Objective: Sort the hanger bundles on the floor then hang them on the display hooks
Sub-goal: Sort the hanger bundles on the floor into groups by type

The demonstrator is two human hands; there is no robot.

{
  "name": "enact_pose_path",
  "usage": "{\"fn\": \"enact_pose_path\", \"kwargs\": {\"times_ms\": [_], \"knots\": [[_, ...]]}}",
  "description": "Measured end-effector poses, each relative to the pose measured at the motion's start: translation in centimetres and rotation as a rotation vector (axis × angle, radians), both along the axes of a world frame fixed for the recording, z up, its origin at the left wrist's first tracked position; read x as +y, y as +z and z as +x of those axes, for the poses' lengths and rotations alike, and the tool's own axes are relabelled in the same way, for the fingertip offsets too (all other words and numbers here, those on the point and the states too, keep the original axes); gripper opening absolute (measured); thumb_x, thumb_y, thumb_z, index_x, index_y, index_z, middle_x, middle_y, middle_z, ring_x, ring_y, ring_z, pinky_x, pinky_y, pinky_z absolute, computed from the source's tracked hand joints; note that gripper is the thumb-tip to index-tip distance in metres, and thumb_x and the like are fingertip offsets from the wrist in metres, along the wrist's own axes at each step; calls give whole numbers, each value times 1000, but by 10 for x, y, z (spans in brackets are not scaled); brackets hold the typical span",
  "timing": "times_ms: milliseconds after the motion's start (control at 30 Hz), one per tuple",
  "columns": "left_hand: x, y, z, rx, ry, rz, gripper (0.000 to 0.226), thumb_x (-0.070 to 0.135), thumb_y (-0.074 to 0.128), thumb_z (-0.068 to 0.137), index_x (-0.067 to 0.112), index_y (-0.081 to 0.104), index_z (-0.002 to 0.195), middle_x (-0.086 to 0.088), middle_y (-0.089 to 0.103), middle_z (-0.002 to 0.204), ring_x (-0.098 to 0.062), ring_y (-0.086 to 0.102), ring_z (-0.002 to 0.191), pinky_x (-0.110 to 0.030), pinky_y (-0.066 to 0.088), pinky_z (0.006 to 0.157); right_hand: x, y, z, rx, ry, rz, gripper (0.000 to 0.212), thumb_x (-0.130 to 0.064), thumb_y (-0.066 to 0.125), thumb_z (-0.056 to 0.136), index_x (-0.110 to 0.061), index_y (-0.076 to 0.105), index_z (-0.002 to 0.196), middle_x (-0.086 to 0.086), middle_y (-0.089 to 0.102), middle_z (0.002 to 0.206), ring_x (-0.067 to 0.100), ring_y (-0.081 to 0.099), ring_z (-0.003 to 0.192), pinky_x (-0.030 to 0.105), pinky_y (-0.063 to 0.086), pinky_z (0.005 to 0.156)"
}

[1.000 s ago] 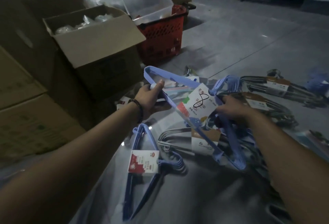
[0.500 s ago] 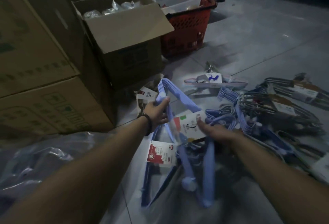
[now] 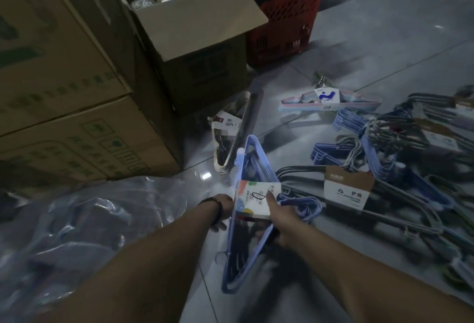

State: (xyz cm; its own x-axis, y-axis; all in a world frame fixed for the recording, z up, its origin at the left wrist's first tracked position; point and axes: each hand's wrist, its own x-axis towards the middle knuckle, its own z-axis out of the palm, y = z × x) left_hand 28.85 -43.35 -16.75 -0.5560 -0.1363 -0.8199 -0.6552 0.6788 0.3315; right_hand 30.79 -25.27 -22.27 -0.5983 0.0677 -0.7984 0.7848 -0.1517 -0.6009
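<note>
- Grey floor tiles (image 3: 372,48) are seen from the head view, with hanger bundles (image 3: 400,158) spread out, likely for sorting.
- One light blue bundle (image 3: 254,158) is held up over the floor, maybe so its label (image 3: 256,199) can be read.
- It is gripped by the right hand (image 3: 284,222), thumb on the label.
- The left hand (image 3: 220,211) is half hidden behind it; its grip cannot be told.

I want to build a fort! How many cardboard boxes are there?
3: upper box stacked on lower box at left, open box beside the red basket; others may be hidden.
</note>
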Motion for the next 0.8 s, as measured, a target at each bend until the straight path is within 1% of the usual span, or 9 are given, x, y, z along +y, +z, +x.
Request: {"fn": "enact_pose_path", "kwargs": {"times_ms": [100, 233, 367, 467, 533, 600, 667, 733, 800], "knots": [[4, -10, 2, 67, -1, -54, 35, 19, 56, 100, 20, 52, 134, -19, 65, 123, -31, 78, 80, -49, 65, 77, -3, 4, 1, 52, 78, 38, 74, -67, 72, 83, -4, 64, 121, 14, 80, 96, 36, 79, 76, 61, 63, 74], [1, -13, 4, 86, 13, -87, 48, 11, 58, 95, 25, 44, 138, -19, 64, 119, -32, 79, 75, -49, 65, 78, 1, 34, 1, 31, 160, 60, 59, -57, 67, 94, 1, 68, 106, 26, 77, 92, 38, 75, 73, 58, 64, 71], [6, -14, 3, 3, -79, -131, 62, 34, 77, 86, 13, 44, 134, -23, 66, 120, -33, 78, 72, -46, 66, 71, 48, 40, -7, 58, 247, 142, 79, -78, 64, 82, -5, 72, 112, 14, 80, 97, 38, 78, 81, 50, 65, 71], [18, -23, 9, -2, -138, -191, 55, 31, 74, 90, 3, 52, 133, -26, 68, 117, -37, 78, 79, -43, 65, 60, 105, 45, -9, 54, 283, 156, 69, -69, 62, 91, -4, 72, 114, 21, 76, 103, 40, 76, 90, 43, 66, 70], [21, -40, 9, 63, -171, -262, 53, 29, 65, 96, 4, 48, 140, -23, 60, 135, -38, 71, 108, -44, 62, 84, 147, 45, -5, -14, 290, 111, 73, -67, 71, 86, -2, 71, 120, 31, 72, 116, 50, 70, 107, 60, 60, 90], [22, -57, 7, 128, -192, -326, 47, 25, 54, 102, 5, 43, 144, -21, 52, 147, -37, 58, 128, -43, 52, 100, 182, 46, 6, -47, 373, 82, 66, -60, 70, 91, 0, 70, 118, 31, 72, 112, 50, 71, 103, 57, 59, 89], [21, -64, 5, 167, -204, -361, 43, 23, 53, 103, 6, 45, 142, -20, 53, 146, -36, 55, 131, -42, 50, 103, 215, 40, 11, -37, 499, 141, 56, -50, 64, 97, 4, 69, 111, 27, 75, 100, 46, 74, 91, 55, 61, 84], [11, -63, 1, 205, -240, -404, 48, 31, 65, 96, 8, 52, 136, -16, 57, 140, -35, 55, 131, -41, 50, 105, 237, 41, 15, -50, 608, 221, 58, -49, 69, 93, 5, 68, 116, 22, 77, 107, 44, 74, 99, 60, 60, 90], [-6, -61, -5, 259, -304, -490, 51, 40, 68, 92, 11, 58, 132, -14, 61, 137, -34, 54, 133, -40, 47, 109, 247, 45, 20, -93, 724, 293, 52, -45, 72, 93, -2, 68, 122, 12, 79, 112, 33, 76, 102, 50, 63, 87]]}}
